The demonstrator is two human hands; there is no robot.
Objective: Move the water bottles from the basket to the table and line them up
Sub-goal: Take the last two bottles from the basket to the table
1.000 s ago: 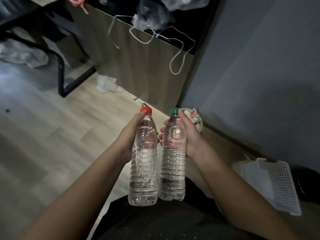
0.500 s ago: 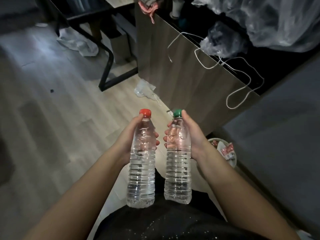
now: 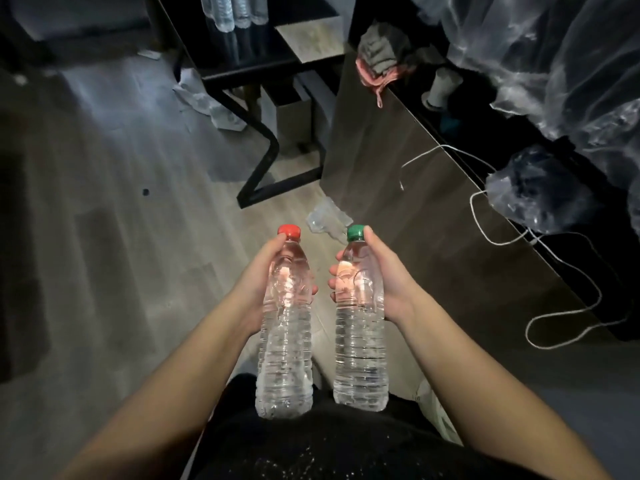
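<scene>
The left hand (image 3: 258, 285) grips the red-cap bottle (image 3: 285, 358) and the right hand (image 3: 388, 282) the green-cap bottle (image 3: 360, 358), both upright in the air, probably to stand them beside the bottles (image 3: 232, 12) on the bench (image 3: 277, 57) ahead.

Bottles (image 3: 237, 12) on the far table (image 3: 270, 60) are cut off above, perhaps three.

Dim, grainy — warped, murky edges

red cap (image 3: 289, 231); green cap (image 3: 355, 233); clear bottles (image 3: 284, 341)
</scene>
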